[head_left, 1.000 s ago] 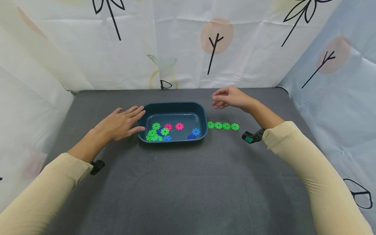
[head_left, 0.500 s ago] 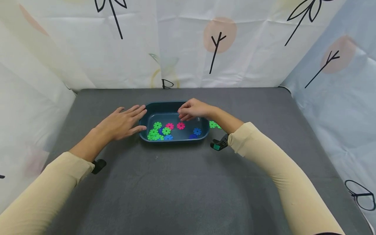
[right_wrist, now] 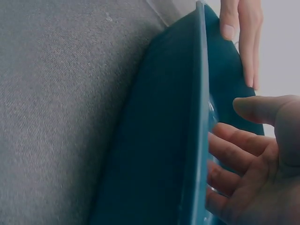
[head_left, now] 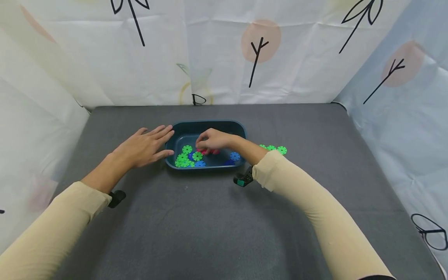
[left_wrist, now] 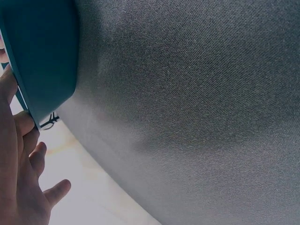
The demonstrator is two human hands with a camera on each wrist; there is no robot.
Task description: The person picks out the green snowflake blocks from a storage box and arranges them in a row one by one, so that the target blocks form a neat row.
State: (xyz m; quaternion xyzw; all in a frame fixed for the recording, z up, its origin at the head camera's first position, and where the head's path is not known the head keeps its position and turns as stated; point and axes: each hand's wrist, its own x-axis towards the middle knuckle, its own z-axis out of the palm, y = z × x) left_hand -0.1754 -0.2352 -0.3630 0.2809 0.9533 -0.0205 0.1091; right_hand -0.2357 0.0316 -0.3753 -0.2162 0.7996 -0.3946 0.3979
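A dark blue tray (head_left: 203, 168) stands on the grey table. My left hand (head_left: 145, 147) lies with straight, spread fingers at the tray's left end; in the left wrist view its fingers (left_wrist: 26, 123) touch the rim. My right hand (head_left: 216, 140) reaches into the tray above the pink notched discs (head_left: 216, 151), partly covering them. In the right wrist view its thumb (right_wrist: 255, 108) stands apart from relaxed fingers, with nothing between them. Green notched discs (head_left: 182, 159) lie heaped in the tray's left part, beside blue ones (head_left: 200, 164). Another blue disc (head_left: 235, 156) lies at the right.
A row of green discs (head_left: 282, 150) lies on the table (head_left: 210, 225) right of the tray, its left part hidden behind my right forearm. Printed white cloth (head_left: 217, 50) hangs behind the table and along both sides.
My right hand has moved left from above the green row, over the tray, and down to the pink discs. The left hand has stayed at the tray's left end.
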